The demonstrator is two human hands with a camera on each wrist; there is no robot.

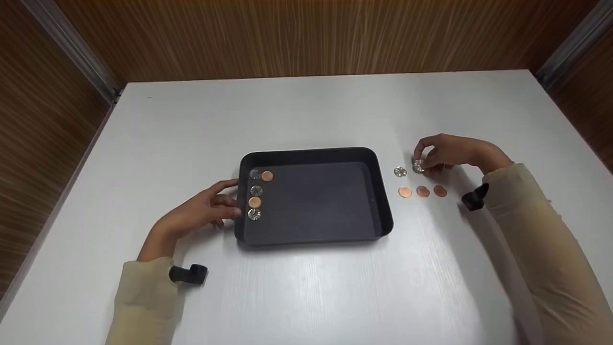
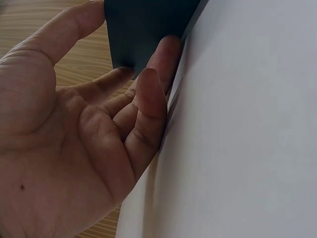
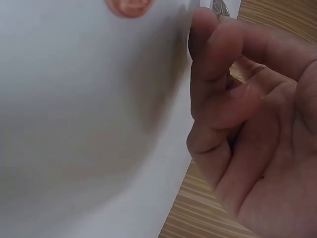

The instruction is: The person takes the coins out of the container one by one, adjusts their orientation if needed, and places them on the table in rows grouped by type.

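Right of the black tray (image 1: 378, 211), our right hand (image 1: 443, 153) has its grip pinched on a silver coin (image 1: 418, 166), just above the counter (image 1: 311, 297). Tray lies to its left; left hand (image 1: 201, 211), fingers relaxed, braces the tray's left wall.

Left hand (image 2: 74, 144) seen palm-on, fingers nearly straight. Thumb and fingertips (image 2: 166, 52) touch the outer wall of a dark tray (image 2: 143, 29). Little-finger edge rests along the white desk (image 2: 247, 139).
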